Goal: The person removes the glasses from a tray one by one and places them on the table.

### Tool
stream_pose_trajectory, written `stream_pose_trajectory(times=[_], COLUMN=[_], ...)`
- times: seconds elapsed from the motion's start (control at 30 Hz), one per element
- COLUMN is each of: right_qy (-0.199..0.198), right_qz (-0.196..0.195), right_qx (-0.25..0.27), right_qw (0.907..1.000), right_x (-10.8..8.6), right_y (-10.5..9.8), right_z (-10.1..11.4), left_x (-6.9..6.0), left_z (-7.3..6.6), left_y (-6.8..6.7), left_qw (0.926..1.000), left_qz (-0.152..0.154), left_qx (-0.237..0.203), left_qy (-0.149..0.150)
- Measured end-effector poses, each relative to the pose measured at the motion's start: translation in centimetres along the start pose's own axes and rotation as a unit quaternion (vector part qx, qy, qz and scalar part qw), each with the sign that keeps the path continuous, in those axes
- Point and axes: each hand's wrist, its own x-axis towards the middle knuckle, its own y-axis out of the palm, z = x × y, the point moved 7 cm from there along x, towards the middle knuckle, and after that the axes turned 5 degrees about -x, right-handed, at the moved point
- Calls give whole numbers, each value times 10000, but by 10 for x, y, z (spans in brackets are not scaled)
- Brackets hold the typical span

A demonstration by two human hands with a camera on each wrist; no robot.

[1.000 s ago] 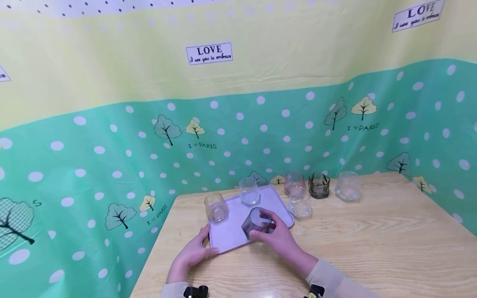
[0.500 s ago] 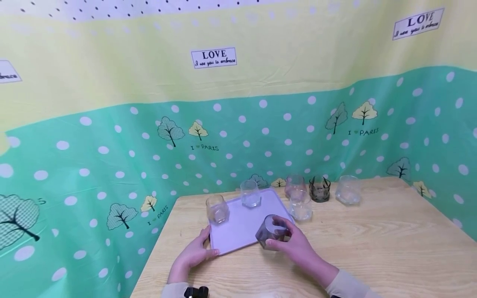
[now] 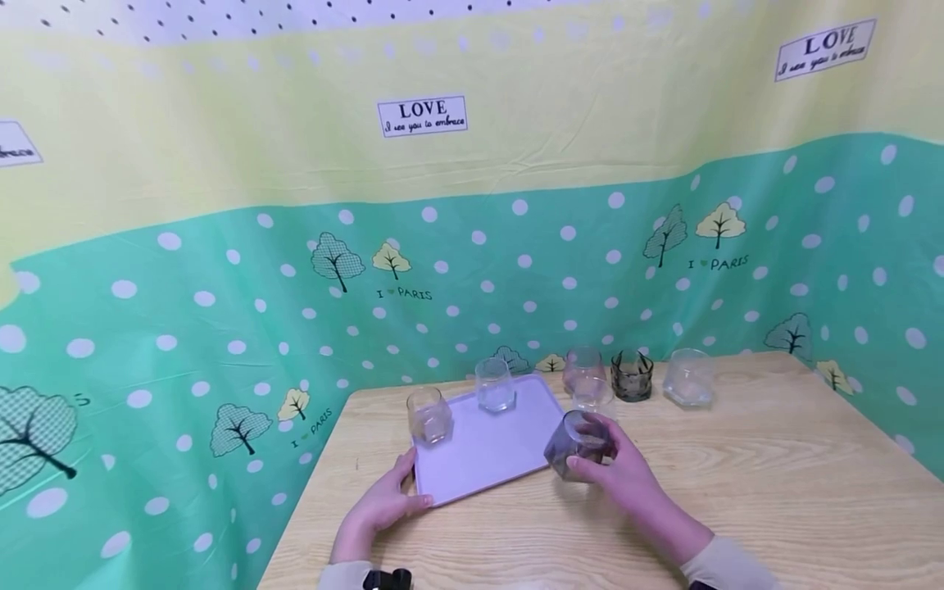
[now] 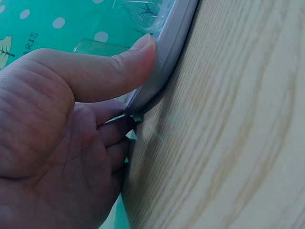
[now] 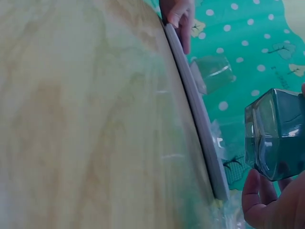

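Observation:
My right hand [image 3: 633, 479] grips a dark grey-tinted faceted glass [image 3: 574, 447], tilted and held just off the right front corner of the lilac tray [image 3: 487, 455]. In the right wrist view the glass [image 5: 274, 136] is apart from the tray edge. My left hand [image 3: 379, 508] holds the tray's near left corner; in the left wrist view its thumb lies along the rim [image 4: 167, 52] with the fingers on the other side of the corner. On the tray stand a faintly amber glass [image 3: 430, 418] at the left edge and a clear glass [image 3: 495, 387] at the back.
Right of the tray stand a clear glass [image 3: 592, 395], partly hidden by the held one, a pinkish glass [image 3: 583, 365], a dark patterned glass [image 3: 632, 377] and another clear glass [image 3: 689, 378]. A green and yellow curtain [image 3: 472, 270] hangs behind the wooden table [image 3: 774, 467].
My right hand has carried the dark glass rightward from over the tray's front part to beyond its right corner. The left hand and the tray stay where they were.

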Motion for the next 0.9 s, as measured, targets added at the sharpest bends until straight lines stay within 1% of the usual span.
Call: stream_pose_trajectory(times=[0.17, 0.23, 0.43, 0.6, 0.7, 0.9], right_qy=[-73, -112, -345, -387, -384, -185], right_qz=[-226, -294, -449, -586, -731, -1064], right_qx=[116, 96, -9, -120, -266, -597], right_qw=[9997, 9995, 9984, 9975, 9962, 9924], right_x=[5, 7, 11, 12, 14, 22], right_y=[-15, -21, -39, -54, -66, -91], right_z=[5, 6, 13, 15, 11, -2], left_x=[-1, -1, -1, -1, -1, 0], left_z=[0, 1, 0, 1, 2, 2], left_y=[-1, -1, -1, -1, 1, 1], left_qw=[10000, 10000, 10000, 10000, 10000, 10000], left_qz=[-26, -11, 10, 16, 24, 10], left_qx=[-13, -3, 10, 16, 34, 0], left_qy=[-53, -63, 47, 17, -27, -24])
